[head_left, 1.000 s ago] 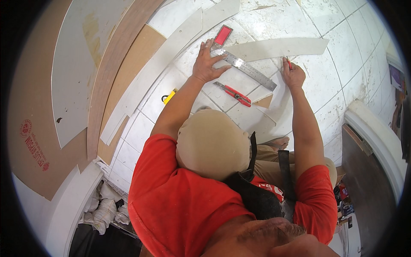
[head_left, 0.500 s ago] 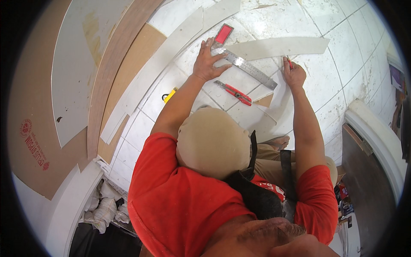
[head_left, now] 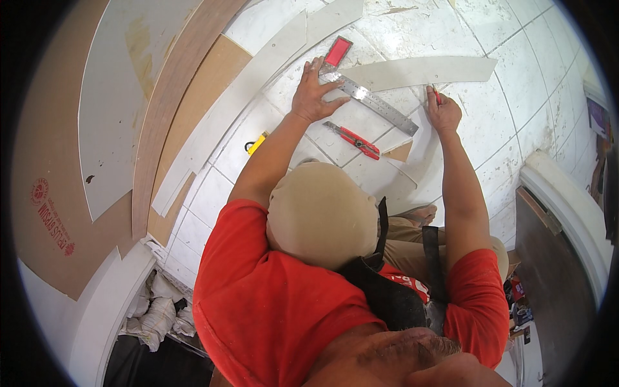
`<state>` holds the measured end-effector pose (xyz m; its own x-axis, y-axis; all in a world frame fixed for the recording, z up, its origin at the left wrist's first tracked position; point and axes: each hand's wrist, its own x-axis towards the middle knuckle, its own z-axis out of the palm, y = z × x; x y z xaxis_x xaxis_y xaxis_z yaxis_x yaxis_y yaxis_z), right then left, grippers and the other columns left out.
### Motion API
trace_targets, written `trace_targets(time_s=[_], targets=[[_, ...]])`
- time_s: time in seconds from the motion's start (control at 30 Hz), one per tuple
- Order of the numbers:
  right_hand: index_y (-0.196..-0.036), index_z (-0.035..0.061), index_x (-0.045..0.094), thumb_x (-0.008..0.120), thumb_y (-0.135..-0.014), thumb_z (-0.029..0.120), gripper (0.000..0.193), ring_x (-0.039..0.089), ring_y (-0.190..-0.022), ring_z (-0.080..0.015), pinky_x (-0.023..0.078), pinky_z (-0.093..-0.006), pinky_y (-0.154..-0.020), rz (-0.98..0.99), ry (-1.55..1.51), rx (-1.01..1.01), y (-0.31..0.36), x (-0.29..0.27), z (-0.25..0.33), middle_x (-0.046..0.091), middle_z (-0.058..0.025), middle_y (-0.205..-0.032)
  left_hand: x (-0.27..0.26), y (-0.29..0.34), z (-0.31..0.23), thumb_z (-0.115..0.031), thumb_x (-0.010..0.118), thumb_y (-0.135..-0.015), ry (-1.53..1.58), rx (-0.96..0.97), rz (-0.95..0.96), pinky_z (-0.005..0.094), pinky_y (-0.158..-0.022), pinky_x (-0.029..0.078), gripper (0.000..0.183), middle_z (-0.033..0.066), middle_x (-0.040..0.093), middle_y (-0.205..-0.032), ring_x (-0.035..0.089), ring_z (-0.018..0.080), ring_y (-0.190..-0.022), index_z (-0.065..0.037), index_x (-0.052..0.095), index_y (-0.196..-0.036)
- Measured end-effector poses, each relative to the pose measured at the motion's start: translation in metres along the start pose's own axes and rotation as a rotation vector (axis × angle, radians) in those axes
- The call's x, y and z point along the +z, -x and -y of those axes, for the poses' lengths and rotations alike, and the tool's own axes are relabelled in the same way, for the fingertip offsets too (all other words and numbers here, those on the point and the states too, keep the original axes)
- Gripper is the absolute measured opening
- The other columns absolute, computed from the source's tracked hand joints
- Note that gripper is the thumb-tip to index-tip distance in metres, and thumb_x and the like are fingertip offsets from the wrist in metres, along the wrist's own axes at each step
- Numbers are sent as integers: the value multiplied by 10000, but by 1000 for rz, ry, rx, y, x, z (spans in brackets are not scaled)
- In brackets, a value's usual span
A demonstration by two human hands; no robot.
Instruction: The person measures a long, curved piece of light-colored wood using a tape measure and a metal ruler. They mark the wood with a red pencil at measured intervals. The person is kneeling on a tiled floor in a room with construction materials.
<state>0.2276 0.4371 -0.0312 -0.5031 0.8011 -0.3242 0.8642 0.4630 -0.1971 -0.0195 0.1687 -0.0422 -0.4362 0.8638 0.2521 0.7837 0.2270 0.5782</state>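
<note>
My left hand (head_left: 313,93) lies with its fingers spread at the corner of a try square, touching its red handle end. The try square (head_left: 377,103) has a red stock and a steel ruler blade slanting down to the right. Partly under the blade is a curved pale board strip (head_left: 419,72). At the strip's lower edge my right hand (head_left: 443,115) pinches a slim red pencil (head_left: 438,97), its tip near the edge. Closer to my knee, a red utility knife (head_left: 353,140) rests on the tiles with its blade out.
Long curved board strips (head_left: 238,109) and large gypsum boards (head_left: 106,161) lie to the left. A yellow tape measure (head_left: 256,143) sits beside my left forearm. Small brown offcut (head_left: 398,152) lies by the knife. White tiled floor (head_left: 516,84) spreads right; a dark panel (head_left: 554,251) stands at right.
</note>
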Motion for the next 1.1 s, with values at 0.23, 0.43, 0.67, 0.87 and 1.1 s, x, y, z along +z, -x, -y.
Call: trace_targets(time_s=[0.23,0.43,0.67,0.87,1.1], targets=[[-781,110,721,409,-917,673,658,661,-743,-383,508,-463,-698,-20,8,-3,-1,3,-2,660,-197,-716,0,0,0,-473,836,-675,3,9,-10,518,-1175,238,423,295,422,-1422,377,405,-1375,-191,780,-985],[-826,123,744,418,-908,675,647,672,-766,-387,518,-462,-715,12,10,16,-1,0,1,672,-202,-737,1,0,0,-467,841,-670,3,12,-17,520,-1172,243,422,298,425,-1419,380,408,-1373,-188,779,-982],[-678,87,667,411,-925,668,682,641,-697,-376,486,-463,-663,-46,-11,3,1,3,-2,629,-191,-668,0,-2,-3,-391,886,-631,11,17,-32,546,-1150,275,397,281,419,-1423,426,408,-1337,-171,777,-942],[-722,98,693,414,-921,666,664,650,-702,-380,495,-464,-668,-36,-7,-8,0,3,0,641,-187,-675,0,0,0,-473,836,-674,0,7,-10,518,-1172,245,422,292,428,-1418,384,411,-1368,-194,780,-986],[-690,89,674,415,-929,658,669,642,-689,-378,486,-467,-654,-47,-10,-17,1,3,0,631,-184,-662,1,0,1,-465,843,-667,-1,15,-23,531,-1162,261,411,300,435,-1406,386,416,-1366,-183,781,-960]])
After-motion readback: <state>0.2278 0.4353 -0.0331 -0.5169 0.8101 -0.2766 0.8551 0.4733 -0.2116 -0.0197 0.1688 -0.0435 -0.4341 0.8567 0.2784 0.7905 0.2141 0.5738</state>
